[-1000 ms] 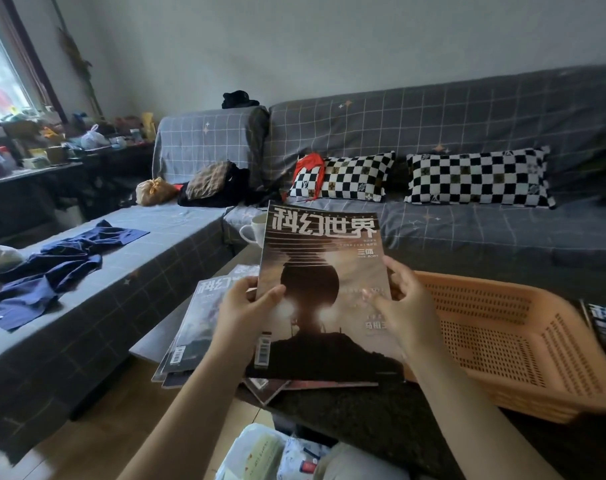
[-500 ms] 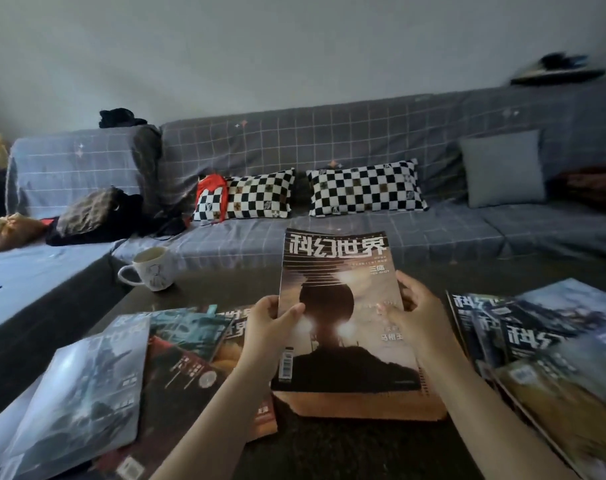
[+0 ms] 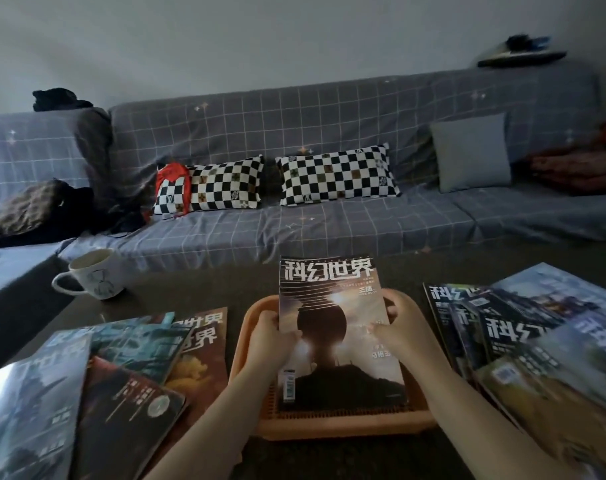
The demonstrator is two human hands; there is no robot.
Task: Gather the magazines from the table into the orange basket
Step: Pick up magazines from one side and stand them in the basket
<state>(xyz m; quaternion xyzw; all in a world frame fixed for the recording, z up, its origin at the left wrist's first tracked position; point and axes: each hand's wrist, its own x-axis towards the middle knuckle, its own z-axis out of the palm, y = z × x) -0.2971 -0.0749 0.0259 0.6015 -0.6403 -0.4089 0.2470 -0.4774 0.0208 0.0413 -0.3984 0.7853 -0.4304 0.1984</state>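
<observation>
A magazine (image 3: pixel 336 327) with a dark silhouetted figure against a glowing sky and large white Chinese lettering across its top is held over the orange basket (image 3: pixel 249 327). Its lower edge sits down inside the basket near the front rim, while its top edge tilts up and away, rising past the basket's far rim. The left hand (image 3: pixel 268 336) grips the magazine's left edge, thumb curled over the cover and fingers behind. The right hand (image 3: pixel 396 329) grips the right edge in the same way, thumb on the cover. Both bare forearms reach in from the bottom of the view.

The basket is a shallow perforated plastic tray standing on a dark worktop (image 3: pixel 197 289), directly in front of the person.

To the left of the basket, a loose pile of magazines (image 3: pixel 121 375) lies fanned out on the worktop, overlapping one another, with blue-grey, teal, dark red and orange covers. To the right, a second pile of magazines (image 3: pixel 523 341) lies overlapping too, with bold white lettering on dark covers.

A white mug (image 3: pixel 95 273) stands on the far left of the worktop, handle pointing left.

Beyond the worktop runs a long sofa (image 3: pixel 294 133) under a grey checked cover. Two black-and-white chequered cushions (image 3: pixel 336 174) lean against its back, with a plain grey cushion (image 3: pixel 471 150) further right.
</observation>
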